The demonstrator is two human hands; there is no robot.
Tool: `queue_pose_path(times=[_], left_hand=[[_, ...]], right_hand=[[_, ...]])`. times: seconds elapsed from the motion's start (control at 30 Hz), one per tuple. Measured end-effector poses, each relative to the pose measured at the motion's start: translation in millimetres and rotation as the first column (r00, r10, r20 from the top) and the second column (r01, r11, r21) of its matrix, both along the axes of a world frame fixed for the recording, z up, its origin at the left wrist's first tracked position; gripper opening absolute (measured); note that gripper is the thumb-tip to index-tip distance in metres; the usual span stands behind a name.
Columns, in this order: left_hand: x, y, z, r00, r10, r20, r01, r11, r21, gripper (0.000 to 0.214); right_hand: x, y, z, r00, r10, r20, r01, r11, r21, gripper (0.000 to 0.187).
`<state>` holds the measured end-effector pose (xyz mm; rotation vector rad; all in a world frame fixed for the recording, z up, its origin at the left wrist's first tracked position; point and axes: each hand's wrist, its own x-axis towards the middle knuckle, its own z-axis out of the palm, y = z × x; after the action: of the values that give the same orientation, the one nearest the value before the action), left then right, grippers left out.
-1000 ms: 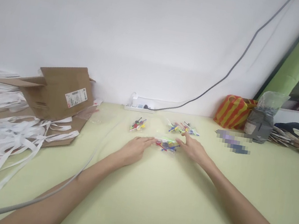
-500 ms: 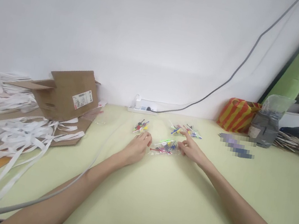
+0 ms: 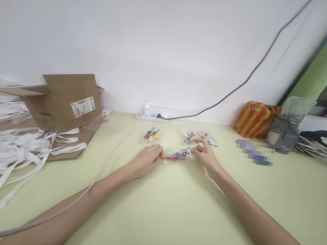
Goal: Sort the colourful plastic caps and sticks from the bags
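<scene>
A clear plastic bag of small colourful sticks lies between my hands at the middle of the table. My left hand has its fingers curled together at the bag's left end; its fingertips are partly hidden. At the right end, my right hand pinches the bag's edge between thumb and fingers, and that end looks slightly raised. Just beyond are a second bundle of coloured sticks, near my right fingers, and a smaller cluster of them behind my left hand.
At left stand an open cardboard box and a tangle of white straps. A power strip sits against the wall. A thin grey cable crosses my left forearm. On the right are a striped bag and a grey package.
My right index finger, stretched out before, has come down to the thumb at the bag's edge. The view has shifted slightly, and another person's hand at the far right is out of sight.
</scene>
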<state>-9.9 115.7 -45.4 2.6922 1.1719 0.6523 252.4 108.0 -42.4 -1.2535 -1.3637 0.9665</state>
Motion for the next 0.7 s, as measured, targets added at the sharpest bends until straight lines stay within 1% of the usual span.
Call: queue_pose_path(times=[0.13,0.23,0.33,0.47,0.53,0.57,0.63,0.7], left_hand=[[0.5,-1.5,1.3,0.999,0.051,0.003,-0.051,0.999,-0.007,0.023],[0.5,-1.9,0.8,0.997,0.077,0.02,-0.077,0.997,-0.024,0.028],[0.5,-2.4,-0.5,0.999,0.037,0.035,-0.034,0.997,-0.071,0.031],[3.4,-7.9,0.3,0.999,-0.034,0.038,0.039,0.986,-0.163,0.043],[6.5,-12.8,1.3,0.999,-0.034,0.038,0.042,0.974,-0.221,0.051],[8.5,-15.5,1.7,0.999,-0.031,0.044,0.041,0.967,-0.252,0.055],[12.9,-20.6,2.4,0.997,-0.007,0.074,0.029,0.953,-0.303,0.061],[17.4,-25.2,4.1,0.991,0.031,0.13,0.01,0.954,-0.301,0.065]], right_hand=[[6.6,-4.5,19.6,0.999,0.011,-0.037,-0.004,0.985,0.172,0.044],[10.1,-8.8,31.6,0.993,0.071,-0.093,-0.046,0.967,0.252,0.044],[16.0,-11.7,41.4,0.983,0.128,-0.133,-0.083,0.951,0.299,0.041],[36.4,-11.2,55.3,0.973,0.13,-0.191,-0.055,0.933,0.355,0.036],[49.1,-8.4,59.6,0.965,0.089,-0.248,0.02,0.914,0.405,0.032],[54.1,-6.4,59.9,0.958,0.049,-0.284,0.084,0.896,0.437,0.029],[57.8,-1.9,55.7,0.934,-0.065,-0.351,0.244,0.835,0.494,0.022],[50.5,1.1,45.9,0.903,-0.189,-0.385,0.38,0.77,0.513,0.016]])
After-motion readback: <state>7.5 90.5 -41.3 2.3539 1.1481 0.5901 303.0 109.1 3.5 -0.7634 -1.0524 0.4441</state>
